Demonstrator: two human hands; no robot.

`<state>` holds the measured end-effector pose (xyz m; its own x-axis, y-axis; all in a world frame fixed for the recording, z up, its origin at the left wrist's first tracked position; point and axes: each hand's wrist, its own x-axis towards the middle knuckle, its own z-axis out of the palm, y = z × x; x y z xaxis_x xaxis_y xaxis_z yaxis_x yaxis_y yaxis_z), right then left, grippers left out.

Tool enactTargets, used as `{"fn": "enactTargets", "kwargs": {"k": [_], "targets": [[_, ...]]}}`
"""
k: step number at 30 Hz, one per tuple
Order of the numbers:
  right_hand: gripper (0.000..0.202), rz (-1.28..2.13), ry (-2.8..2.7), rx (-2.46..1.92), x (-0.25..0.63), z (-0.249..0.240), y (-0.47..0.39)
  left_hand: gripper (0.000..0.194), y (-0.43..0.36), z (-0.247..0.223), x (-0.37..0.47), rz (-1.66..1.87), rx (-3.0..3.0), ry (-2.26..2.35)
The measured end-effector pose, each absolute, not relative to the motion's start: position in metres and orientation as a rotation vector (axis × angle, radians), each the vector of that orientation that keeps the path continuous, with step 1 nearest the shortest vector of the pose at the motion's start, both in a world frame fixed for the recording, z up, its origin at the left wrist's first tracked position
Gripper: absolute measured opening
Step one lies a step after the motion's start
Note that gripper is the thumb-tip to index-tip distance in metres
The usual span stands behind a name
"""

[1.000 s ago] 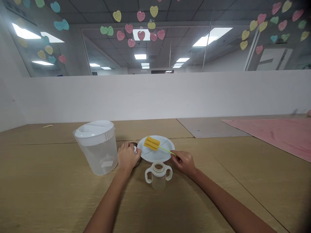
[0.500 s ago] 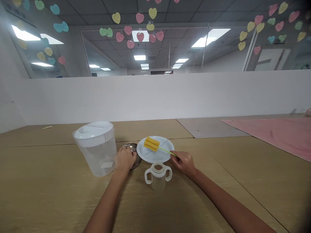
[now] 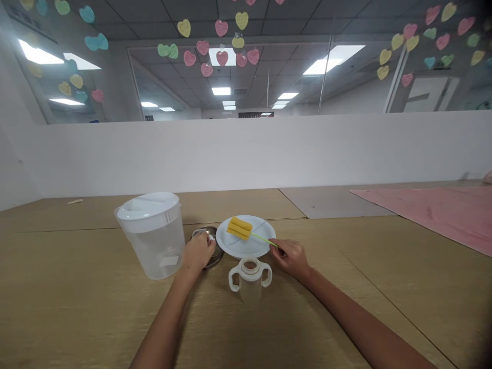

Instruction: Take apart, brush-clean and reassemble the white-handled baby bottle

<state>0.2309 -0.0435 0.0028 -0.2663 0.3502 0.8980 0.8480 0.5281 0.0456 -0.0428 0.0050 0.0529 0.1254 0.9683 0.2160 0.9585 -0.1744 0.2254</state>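
Hands at work over a wood-toned tabletop [image 3: 115, 318]: our right hand [image 3: 292, 256] grips the thin green stem of a sponge brush [image 3: 240, 228], fingers closed near its end. The brush's yellow head points away to the left, above the middle of a white plate [image 3: 244, 251] marked by thin lines; whether the sponge touches the plate, we cannot tell. Our left hand [image 3: 197, 253] is curled over a round metal dish [image 3: 217, 256] just left of the plate, a small white piece [image 3: 211, 238] showing at its fingertips. We cannot tell whether those fingers grip it.

Between our 2 hands, on the near side of the plate, a clear cup [image 3: 250, 292] stands upright, its round mouth facing up, with 2 white handles [image 3: 233, 279], 1 on each side. Beside our left hand stands a translucent pitcher [image 3: 157, 246] topped by a white lid [image 3: 148, 206], a pale label [image 3: 169, 261] low on its side. At far right, a pink cloth [image 3: 434, 210] lies flat. Behind the tabletop runs a white wall [image 3: 246, 154], and above it heart-shaped notes [image 3: 222, 58] in pink, yellow, green and blue dot the glass [image 3: 292, 77].
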Motion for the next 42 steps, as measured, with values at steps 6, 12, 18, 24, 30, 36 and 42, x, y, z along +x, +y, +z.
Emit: {"fn": "enactTargets", "kwargs": {"k": [6, 12, 18, 24, 30, 36, 42], "targets": [[0.017, -0.677, -1.841, -0.987, 0.231, 0.003, -0.044, 0.021, 0.006, 0.049, -0.040, 0.477, 2.330, 1.942], [0.018, -0.679, -1.844, -0.987, 0.231, 0.002, -0.043, 0.024, 0.004, 0.046, -0.038, 0.479, 2.320, 1.899], [0.018, -0.676, -1.848, -0.997, 0.231, 0.003, -0.043, 0.026, 0.005, 0.046, -0.037, 0.511, 2.344, 1.855], [0.018, -0.680, -1.848, -0.997, 0.231, 0.002, -0.044, 0.029, 0.007, 0.045, -0.037, 0.547, 2.369, 1.852], [0.017, -0.676, -1.853, -0.995, 0.231, 0.002, -0.043, 0.025, 0.009, 0.040, -0.038, 0.490, 2.377, 1.831], [0.017, -0.677, -1.850, -0.991, 0.231, 0.002, -0.043, 0.033, 0.007, 0.036, -0.037, 0.448, 2.362, 1.824], [0.018, -0.678, -1.842, -0.996, 0.231, 0.002, -0.043, 0.051, 0.003, 0.045, -0.034, 0.591, 2.373, 1.840]]}}
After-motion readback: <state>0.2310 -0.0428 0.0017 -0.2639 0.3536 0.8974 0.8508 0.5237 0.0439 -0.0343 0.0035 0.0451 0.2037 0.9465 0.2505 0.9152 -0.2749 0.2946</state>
